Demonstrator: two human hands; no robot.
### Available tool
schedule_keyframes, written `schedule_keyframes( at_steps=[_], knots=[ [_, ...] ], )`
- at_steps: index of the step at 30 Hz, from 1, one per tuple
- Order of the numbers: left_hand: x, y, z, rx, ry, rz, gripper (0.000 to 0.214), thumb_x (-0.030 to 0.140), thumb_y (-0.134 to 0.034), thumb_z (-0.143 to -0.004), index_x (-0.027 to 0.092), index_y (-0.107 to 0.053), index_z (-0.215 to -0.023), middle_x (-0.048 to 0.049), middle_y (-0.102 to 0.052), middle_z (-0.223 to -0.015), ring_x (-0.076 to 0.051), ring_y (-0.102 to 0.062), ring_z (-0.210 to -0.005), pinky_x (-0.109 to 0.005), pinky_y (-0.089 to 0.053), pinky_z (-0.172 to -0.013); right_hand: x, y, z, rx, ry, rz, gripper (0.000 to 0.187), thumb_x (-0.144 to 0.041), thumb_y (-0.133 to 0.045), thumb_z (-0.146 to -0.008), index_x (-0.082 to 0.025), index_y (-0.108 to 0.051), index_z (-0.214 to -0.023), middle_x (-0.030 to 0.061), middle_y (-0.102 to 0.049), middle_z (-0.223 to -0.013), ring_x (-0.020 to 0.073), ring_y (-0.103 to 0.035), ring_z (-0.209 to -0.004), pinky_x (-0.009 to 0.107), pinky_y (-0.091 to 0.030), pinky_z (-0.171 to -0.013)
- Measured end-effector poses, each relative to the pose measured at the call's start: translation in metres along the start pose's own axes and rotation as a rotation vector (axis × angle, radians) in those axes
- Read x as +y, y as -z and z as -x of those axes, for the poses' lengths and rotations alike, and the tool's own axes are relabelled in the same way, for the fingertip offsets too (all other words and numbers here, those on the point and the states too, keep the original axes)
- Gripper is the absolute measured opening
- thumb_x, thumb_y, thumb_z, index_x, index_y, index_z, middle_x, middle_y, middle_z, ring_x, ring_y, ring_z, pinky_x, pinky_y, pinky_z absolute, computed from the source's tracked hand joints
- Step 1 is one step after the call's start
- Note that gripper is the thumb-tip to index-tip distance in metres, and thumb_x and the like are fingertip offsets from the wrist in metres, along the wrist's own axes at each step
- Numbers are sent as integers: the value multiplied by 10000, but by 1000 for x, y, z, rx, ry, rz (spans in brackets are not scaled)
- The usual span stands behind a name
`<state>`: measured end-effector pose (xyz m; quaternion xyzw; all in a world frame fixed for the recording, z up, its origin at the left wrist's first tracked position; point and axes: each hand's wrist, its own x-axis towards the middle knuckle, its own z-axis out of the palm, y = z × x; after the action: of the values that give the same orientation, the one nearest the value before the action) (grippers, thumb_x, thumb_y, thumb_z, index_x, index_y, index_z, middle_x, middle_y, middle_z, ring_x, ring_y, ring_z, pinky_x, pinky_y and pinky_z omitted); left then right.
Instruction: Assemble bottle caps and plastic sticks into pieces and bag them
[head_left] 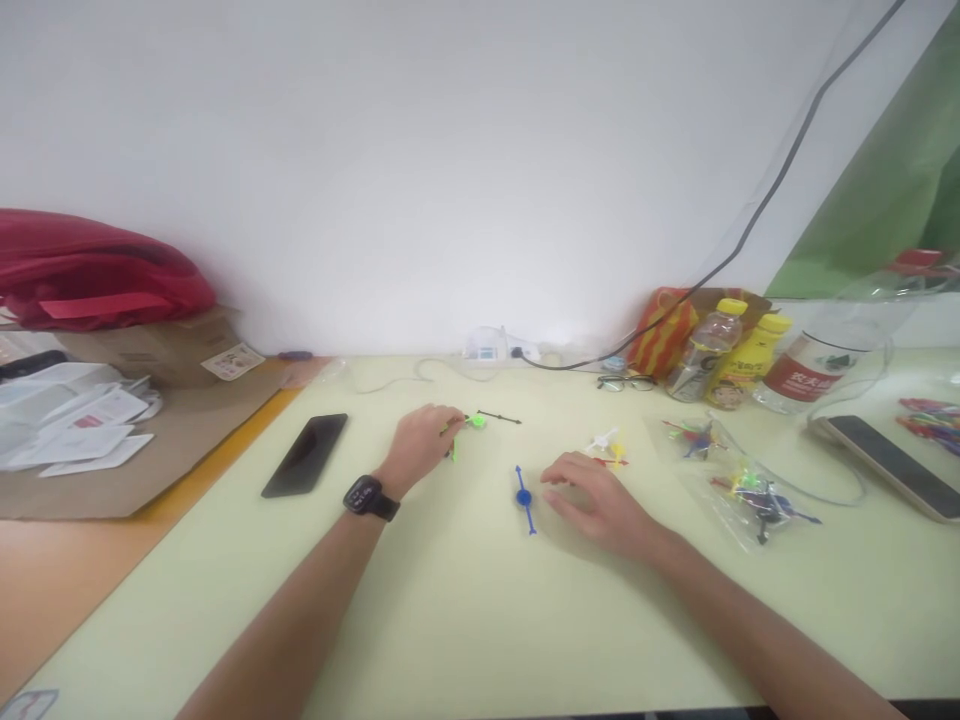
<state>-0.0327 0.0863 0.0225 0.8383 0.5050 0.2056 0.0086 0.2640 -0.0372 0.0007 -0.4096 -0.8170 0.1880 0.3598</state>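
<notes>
Forearms [292,610] nearest. Right hand [600,505] parted, beside blue pointer [524,497]: probably light, stiff plastic; pinch at centre. Left hand [420,442] near green piece [477,422]; grip cannot be told.

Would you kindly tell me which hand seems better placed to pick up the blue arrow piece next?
The right, I would judge: the right hand is open just beside the blue arrow piece, with nothing visible in its grasp, while the left hand is farther away, by a green piece.

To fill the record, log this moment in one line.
left hand: at green pieces; right hand: beside blue pointer, not touching; blue pointer: on table
</notes>
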Motion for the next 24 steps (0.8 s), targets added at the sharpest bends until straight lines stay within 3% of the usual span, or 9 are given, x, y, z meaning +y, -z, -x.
schedule_keyframes(
  at_steps=[3, 6, 11, 16, 20, 24],
  knots=[
    [1, 1, 1, -17, -10, -13, 243, 332, -490, -1025, 261, -718, -980, -24, -759, -953, -233, -657, -900, -339, -404, -730, -12, -4, 1, -117, 112, -8, 264, -290, -605, -990, -258, -659, -1246, 111, -698, -1236, 273, -614, -1178, 452, -491, -1024],
    [2, 1, 2, -23, -1, -16, 258, 336, -482, -1029, 257, -723, -983, -33, -756, -942, -234, -660, -896, -334, -405, -730, -18, -9, 0, -170, 145, 25, 248, -270, -595, -993, -253, -680, -1226, 112, -695, -1269, 283, -600, -1218, 471, -484, -1047],
    [6, 5, 1, -47, 1, 10, 264, 346, -484, -1023, 266, -733, -989, -28, -764, -935, -233, -667, -888, -323, -421, -737, 4, -4, -1, -29, 59, 136, 180, -270, -554, -1007, -233, -724, -962, 107, -740, -1066, 274, -667, -1041, 454, -530, -932],
    [11, 20, 3, -103, -20, 104, 253, 339, -512, -985, 264, -748, -936, -26, -773, -980, -235, -680, -906, -319, -451, -742, 34, 8, 1, 99, -89, 344, 162, -270, -589, -967, -222, -681, -844, 106, -719, -955, 288, -658, -963, 457, -517, -876],
    [19, 31, 13, -216, -30, 213, 221, 346, -548, -958, 278, -755, -922, -7, -766, -923, -214, -678, -809, -301, -454, -682, 33, 10, 0, 133, -93, 380, 86, -245, -614, -944, -225, -664, -877, 103, -700, -928, 307, -639, -986, 462, -506, -875],
    [42, 33, 31, -317, -110, 327, 246, 375, -536, -988, 273, -755, -940, -10, -767, -931, -197, -662, -800, -291, -462, -692, 14, 5, 0, 85, -67, 195, 119, -263, -577, -984, -233, -656, -1067, 97, -684, -1024, 270, -638, -957, 447, -512, -886]
  ],
)
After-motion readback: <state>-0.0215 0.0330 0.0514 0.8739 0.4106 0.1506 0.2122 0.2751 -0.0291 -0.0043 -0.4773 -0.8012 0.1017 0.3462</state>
